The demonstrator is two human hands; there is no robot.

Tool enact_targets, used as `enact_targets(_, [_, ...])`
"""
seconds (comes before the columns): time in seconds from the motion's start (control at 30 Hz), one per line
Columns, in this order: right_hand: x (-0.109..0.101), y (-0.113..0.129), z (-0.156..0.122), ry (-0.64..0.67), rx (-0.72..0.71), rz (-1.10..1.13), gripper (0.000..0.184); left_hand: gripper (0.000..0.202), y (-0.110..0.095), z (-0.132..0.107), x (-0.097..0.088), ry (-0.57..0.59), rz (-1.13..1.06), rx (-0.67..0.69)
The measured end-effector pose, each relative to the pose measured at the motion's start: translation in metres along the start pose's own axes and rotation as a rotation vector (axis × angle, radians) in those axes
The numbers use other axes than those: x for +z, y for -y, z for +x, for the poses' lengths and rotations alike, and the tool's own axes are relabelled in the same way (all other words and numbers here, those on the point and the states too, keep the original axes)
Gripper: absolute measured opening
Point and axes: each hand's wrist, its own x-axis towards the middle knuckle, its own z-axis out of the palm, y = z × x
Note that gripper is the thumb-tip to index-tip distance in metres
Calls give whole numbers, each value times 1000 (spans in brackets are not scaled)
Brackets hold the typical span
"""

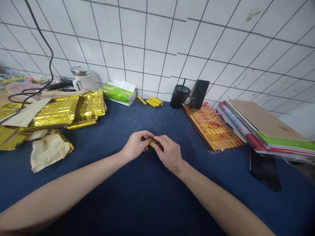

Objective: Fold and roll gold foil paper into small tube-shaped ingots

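My left hand (136, 146) and my right hand (168, 154) meet at the middle of the dark blue tabletop (118, 131). Their fingertips together pinch a small gold foil piece (153, 143), which looks rolled, though the fingers hide most of it. Beyond them, near the wall, lie several finished-looking gold foil rolls (154, 102). A large heap of gold foil sheets (66, 109) sits to the left, well away from both hands, with a crumpled beige paper wrapper (50, 152) in front of it.
A white mug (83, 78), a tissue box (118, 92), a black tumbler (179, 96) and an upright phone (199, 94) line the tiled wall. To the right lie a printed gold-and-red packet (211, 127), a stack of books (265, 131) and a black phone (264, 168). A black cable (41, 55) hangs at the left.
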Motion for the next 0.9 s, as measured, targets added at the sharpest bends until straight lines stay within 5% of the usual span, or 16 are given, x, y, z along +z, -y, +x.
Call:
enact_targets(0.13, [-3,-5,6,-195,229,240,25,11,-4,8,-7,-153,-148,-94])
enact_targets(0.27, [-5,-12,11,-224,299,347,14,9,-5,13,-12,-236,-256,-143])
enact_targets(0.53, [-2,-16,13,-162,303,454,8,10,-6,6,-5,-173,-271,-165])
enact_targets(0.9, [3,-24,15,-119,634,916,17,17,-8,6,-7,-128,-83,-111])
